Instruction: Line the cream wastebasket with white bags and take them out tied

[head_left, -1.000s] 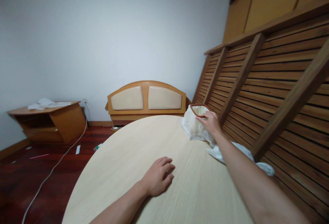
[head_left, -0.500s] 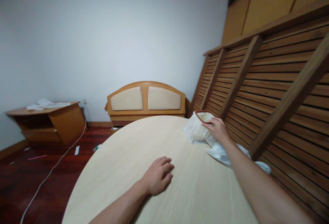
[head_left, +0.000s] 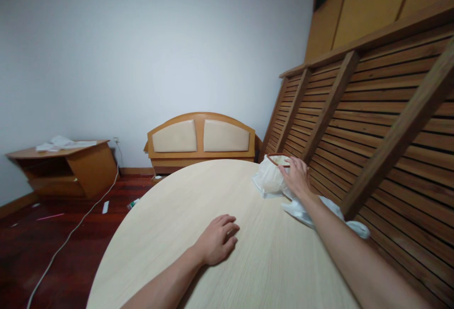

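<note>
On the pale round table (head_left: 170, 224) my left hand (head_left: 217, 239) rests with its palm down. Its fingers are loosely bent and apart, and nothing is in them. My right hand (head_left: 296, 175) reaches out to a bin-like container lined with a white plastic bag (head_left: 270, 180), near the table's far right edge. A reddish-brown rim (head_left: 275, 161) rings the container's top. The right fingers are spread at the near right side of this rim; whether they touch it I cannot tell. Beneath my right forearm lies more crumpled white plastic (head_left: 300, 212), partly hidden.
A slatted wooden frame (head_left: 340, 143) leans along the right side, close to my right arm. Beyond the table stands a padded headboard (head_left: 200, 136). To the left are a low wooden cabinet (head_left: 88, 167) and a white cable (head_left: 76, 231) across the dark floor.
My right hand has shifted slightly up at the rim, and its fingers are lifted and more spread. My left hand has stayed in nearly the same place.
</note>
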The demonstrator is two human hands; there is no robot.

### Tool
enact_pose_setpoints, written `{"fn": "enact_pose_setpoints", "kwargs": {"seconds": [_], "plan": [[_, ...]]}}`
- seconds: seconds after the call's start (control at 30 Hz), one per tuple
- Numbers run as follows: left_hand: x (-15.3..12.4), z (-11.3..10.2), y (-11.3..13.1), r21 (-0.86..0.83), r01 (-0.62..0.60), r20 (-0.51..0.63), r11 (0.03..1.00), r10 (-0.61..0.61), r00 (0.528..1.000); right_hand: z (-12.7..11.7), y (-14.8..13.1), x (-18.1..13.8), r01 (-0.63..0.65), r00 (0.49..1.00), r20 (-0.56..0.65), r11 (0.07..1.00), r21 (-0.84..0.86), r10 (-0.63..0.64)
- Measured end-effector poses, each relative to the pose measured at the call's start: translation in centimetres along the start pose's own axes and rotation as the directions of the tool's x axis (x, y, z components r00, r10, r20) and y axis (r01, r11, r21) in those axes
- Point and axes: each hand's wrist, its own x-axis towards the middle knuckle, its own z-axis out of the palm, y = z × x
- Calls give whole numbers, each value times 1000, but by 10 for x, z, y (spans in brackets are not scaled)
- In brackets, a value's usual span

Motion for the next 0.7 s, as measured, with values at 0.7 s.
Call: {"fn": "enact_pose_setpoints", "kwargs": {"seconds": [0.7], "plan": [[26,4,-3,149,138,108,979,-155,982,-29,-122,-137,30,505,794,927,374,-337]]}}
